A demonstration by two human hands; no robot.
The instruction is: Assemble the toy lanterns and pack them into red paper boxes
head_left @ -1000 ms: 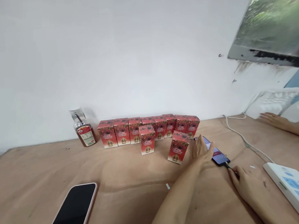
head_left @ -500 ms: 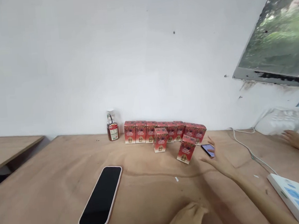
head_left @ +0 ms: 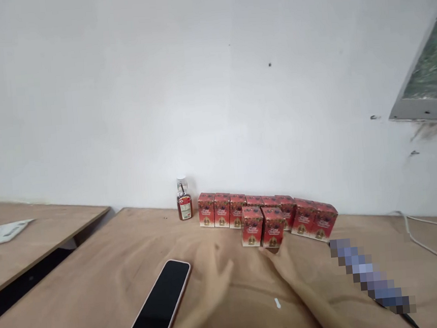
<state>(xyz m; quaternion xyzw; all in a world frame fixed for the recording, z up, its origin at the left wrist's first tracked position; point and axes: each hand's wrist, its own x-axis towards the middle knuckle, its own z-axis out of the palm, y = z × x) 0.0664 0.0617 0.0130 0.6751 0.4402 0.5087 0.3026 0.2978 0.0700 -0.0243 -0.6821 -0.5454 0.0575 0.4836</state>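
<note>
My right hand point(head_left: 284, 264) reaches to the lower front of a small red box point(head_left: 273, 226) with gold print. Thumb and fingers lie on either side of its base, closed around it. Just left of it stands another red box point(head_left: 252, 226), upright. My left hand point(head_left: 214, 271), somewhat blurred, hovers over the table left of these two, fingers apart and holding nothing. Behind the pair, several matching red boxes point(head_left: 222, 210) stand in a row along the wall. The front pair partly hides the middle of that row.
A phone point(head_left: 158, 304) lies by my left forearm. A bottle of dark liquid point(head_left: 184, 203) stands left of the row. To the right are a pixelated long object point(head_left: 369, 276) and a white cable point(head_left: 428, 245). A gap separates a second table point(head_left: 55, 219) at left.
The right front box has shifted left, beside the other front box. My right hand came onto it from the right. My left hand rose from the bottom edge and opened. The view turned right.
</note>
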